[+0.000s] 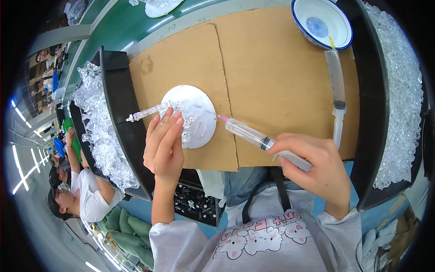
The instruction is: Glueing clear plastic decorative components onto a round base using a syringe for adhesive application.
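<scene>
A white round disc [204,131] lies on the brown cardboard, bearing a branching clear plastic piece [147,112] whose knobbly stem sticks out to the left over the black tray's edge. My left hand [165,147] has its fingers closed together against the middle of this piece; its thumb is hidden. In my right hand [317,165] is a clear syringe [247,131] with a dark plunger tip and a pink needle hub. Its thin needle points left, over the disc's right edge. The fingers of that hand wrap round the plunger end.
A second syringe [335,79] leans with its yellow tip in a blue-rimmed white bowl [297,20] at the far right. Black trays flank the cardboard [281,68], holding clear plastic pieces [102,131] on the left and small clear bits [398,90] on the right. Co-workers sit at left.
</scene>
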Available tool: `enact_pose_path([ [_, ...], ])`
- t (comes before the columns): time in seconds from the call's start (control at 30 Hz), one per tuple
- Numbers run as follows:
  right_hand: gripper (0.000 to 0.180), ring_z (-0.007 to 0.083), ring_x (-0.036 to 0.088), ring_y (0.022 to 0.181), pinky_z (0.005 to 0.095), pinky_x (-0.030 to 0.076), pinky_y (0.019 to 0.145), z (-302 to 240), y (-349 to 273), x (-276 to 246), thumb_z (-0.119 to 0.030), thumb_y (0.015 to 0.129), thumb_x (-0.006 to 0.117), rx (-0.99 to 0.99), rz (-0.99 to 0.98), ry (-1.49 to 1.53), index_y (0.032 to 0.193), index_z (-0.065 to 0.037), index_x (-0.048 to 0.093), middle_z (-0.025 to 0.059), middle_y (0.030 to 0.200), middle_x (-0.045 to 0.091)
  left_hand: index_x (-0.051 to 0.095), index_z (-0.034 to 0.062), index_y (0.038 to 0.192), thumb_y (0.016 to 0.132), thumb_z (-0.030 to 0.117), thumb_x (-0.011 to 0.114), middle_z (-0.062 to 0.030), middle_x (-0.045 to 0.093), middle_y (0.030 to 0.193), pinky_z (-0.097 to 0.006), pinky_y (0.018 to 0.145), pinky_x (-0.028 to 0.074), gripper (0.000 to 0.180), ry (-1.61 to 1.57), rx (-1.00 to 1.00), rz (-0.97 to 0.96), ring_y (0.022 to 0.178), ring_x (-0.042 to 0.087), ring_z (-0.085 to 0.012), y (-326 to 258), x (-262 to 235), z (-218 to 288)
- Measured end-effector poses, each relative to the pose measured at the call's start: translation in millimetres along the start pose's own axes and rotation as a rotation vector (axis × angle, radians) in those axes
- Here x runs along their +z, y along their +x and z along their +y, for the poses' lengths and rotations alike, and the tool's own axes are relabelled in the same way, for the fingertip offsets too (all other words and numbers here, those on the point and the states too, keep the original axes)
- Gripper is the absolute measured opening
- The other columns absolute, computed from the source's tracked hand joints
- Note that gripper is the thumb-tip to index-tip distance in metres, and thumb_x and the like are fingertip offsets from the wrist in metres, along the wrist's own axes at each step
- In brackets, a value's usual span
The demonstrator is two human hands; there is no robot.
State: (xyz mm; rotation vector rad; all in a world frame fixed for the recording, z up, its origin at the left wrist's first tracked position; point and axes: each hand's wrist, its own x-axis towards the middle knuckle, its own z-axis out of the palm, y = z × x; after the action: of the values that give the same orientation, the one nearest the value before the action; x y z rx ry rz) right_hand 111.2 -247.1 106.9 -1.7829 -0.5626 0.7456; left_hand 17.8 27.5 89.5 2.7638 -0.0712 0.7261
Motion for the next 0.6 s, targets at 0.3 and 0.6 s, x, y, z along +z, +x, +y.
enact_pose_path([
  [0.3,0.021,0.0222,0.067,0.071,0.0275,0.051,0.064,2.2,3.5,3.2,0.005,0.070,0.064,0.000,0.009,0.008,0.089,-0.003,0.068,0.0124,0.089,0.069,0.070,0.0015,0.093,0.077,-0.011,0.068,-0.0124,0.072,0.095,-0.042,0.093,0.050,0.020,0.005,-0.005,0.002,0.097,0.069,-0.0295,-0.9,-0.6,0.8],
  [0.6,0.019,0.0215,0.066,0.067,0.0267,0.050,0.061,-1.4,5.0,2.4,0.004,0.067,0.065,0.025,0.011,-0.017,0.085,-0.003,0.068,0.0116,0.085,0.069,0.070,0.0012,0.095,0.076,-0.012,0.068,-0.0130,0.072,0.095,-0.043,0.093,0.050,0.022,-0.001,0.003,0.003,0.097,0.070,-0.0304,-1.6,-0.2,0.2],
])
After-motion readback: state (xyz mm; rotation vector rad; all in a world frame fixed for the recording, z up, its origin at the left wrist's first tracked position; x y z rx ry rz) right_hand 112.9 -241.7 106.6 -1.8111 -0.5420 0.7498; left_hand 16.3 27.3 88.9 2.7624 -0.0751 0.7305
